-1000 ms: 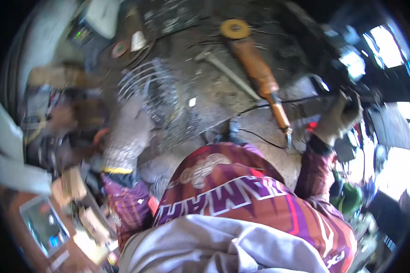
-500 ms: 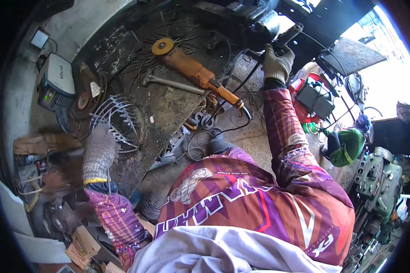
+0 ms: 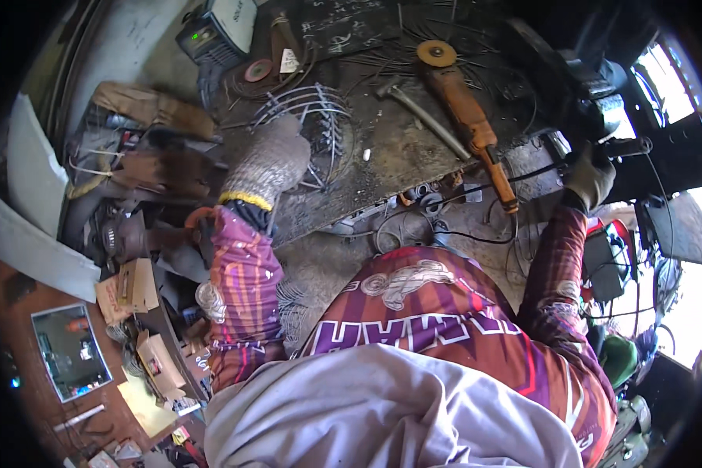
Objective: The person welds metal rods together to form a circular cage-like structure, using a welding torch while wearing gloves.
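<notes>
My left hand (image 3: 277,156), in a grey knit glove with a yellow cuff, is closed on the near-left side of a frame of curved metal rods (image 3: 329,129). The frame lies on the dark metal worktop (image 3: 351,195); its rods bow outward and a ribbed bar runs through it. The glove hides my left fingertips. Far to the right, my gloved right hand (image 3: 591,178) is closed round a dark electrode holder (image 3: 624,148). A black cable (image 3: 534,171) runs left from this hand, and a thin rod or wire hangs from the holder's tip.
An orange angle grinder (image 3: 464,109) with a yellow disc lies on the worktop beside a hammer (image 3: 421,121). A welding machine (image 3: 220,35) stands at the far left. Cardboard boxes (image 3: 129,290) and a mirror-like panel (image 3: 72,351) are lower left. Rings and cables clutter the worktop's near edge.
My view has swung left, so everything appears farther right. My left hand stays at the rod frame, and my right hand still holds the electrode holder off to the right.
</notes>
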{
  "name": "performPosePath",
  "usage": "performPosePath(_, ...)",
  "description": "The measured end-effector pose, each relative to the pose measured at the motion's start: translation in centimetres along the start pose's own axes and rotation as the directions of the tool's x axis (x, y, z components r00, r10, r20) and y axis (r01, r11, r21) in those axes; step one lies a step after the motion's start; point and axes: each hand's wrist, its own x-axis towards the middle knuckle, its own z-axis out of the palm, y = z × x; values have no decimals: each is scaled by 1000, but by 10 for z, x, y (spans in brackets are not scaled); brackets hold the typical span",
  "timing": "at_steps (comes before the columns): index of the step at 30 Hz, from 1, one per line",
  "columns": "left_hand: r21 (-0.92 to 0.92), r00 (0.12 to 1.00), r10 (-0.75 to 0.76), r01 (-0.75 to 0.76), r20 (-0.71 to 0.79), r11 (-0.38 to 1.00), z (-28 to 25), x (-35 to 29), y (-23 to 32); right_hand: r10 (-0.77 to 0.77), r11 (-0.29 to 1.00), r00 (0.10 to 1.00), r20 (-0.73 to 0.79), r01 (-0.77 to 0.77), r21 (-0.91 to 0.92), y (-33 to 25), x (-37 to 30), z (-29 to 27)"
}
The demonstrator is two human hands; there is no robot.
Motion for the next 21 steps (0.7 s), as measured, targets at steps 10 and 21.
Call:
performPosePath(10,-126,993,-100,107,61,986,7,2,-13,-40,999,999,8,41,-8,-4,9,4)
performPosePath(21,-434,993,-53,96,109,896,11,8,-23,-21,999,999,29,20,36,22,13,20)
